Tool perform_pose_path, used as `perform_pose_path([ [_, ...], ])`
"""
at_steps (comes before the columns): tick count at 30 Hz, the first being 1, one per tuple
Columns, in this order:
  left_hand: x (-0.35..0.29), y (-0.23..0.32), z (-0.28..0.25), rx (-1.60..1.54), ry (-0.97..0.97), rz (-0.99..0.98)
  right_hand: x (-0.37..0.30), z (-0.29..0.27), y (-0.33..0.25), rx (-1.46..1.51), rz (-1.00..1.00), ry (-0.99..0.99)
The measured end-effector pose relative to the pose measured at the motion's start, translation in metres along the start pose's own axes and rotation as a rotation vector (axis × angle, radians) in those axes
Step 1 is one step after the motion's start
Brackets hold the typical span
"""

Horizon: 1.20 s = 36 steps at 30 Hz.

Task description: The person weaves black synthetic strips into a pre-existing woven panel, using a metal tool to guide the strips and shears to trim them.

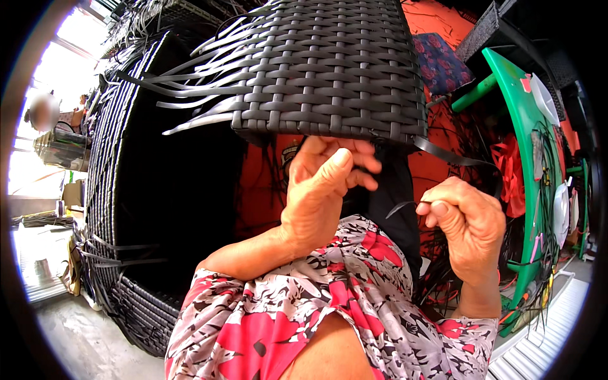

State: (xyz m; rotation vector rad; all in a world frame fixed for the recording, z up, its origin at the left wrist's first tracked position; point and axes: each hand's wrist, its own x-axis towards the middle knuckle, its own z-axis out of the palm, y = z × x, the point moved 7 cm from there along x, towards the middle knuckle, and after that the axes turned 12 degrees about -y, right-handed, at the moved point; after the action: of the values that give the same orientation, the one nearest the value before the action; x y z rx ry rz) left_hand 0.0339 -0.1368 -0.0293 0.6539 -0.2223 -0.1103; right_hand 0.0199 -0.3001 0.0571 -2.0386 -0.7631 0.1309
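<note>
You are working at the lower edge of the black woven piece.
Your left hand is sitting just under that edge, fingers half-curled and apparently released; your right hand, lower and to the right, is pinching a black strip between its fingers near the free end. You would probably do best by holding the strip flat and untwisted, pulling evenly, with the left fingers bracing the edge.
</note>
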Motion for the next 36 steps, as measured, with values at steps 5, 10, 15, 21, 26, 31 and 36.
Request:
perform_pose_path([
  [5, 0.016, 0.004, -0.007, -0.223, -0.129, 0.096, 0.004, -0.012, -0.012, -0.035, 0.044, 0.119],
  [10, 0.024, 0.003, -0.013, -0.296, -0.036, 0.089, 0.019, -0.020, -0.024, -0.143, -0.020, 0.109],
  [15, 0.024, -0.002, -0.016, -0.334, 0.020, 0.031, 0.027, -0.013, -0.028, -0.150, 0.061, 0.110],
  [21, 0.030, -0.004, -0.014, -0.321, 0.089, -0.019, 0.040, -0.012, -0.038, -0.454, -0.100, 0.104],
  [26, 0.033, -0.003, -0.011, -0.294, 0.106, -0.038, 0.042, -0.004, -0.053, -0.686, -0.128, 0.116],
  [31, 0.028, -0.004, -0.008, -0.315, 0.096, -0.016, 0.038, 0.012, -0.049, -0.797, -0.194, 0.025],
  [36, 0.032, -0.006, -0.011, -0.367, 0.048, -0.040, 0.047, 0.019, -0.050, -1.006, -0.179, -0.022],
])
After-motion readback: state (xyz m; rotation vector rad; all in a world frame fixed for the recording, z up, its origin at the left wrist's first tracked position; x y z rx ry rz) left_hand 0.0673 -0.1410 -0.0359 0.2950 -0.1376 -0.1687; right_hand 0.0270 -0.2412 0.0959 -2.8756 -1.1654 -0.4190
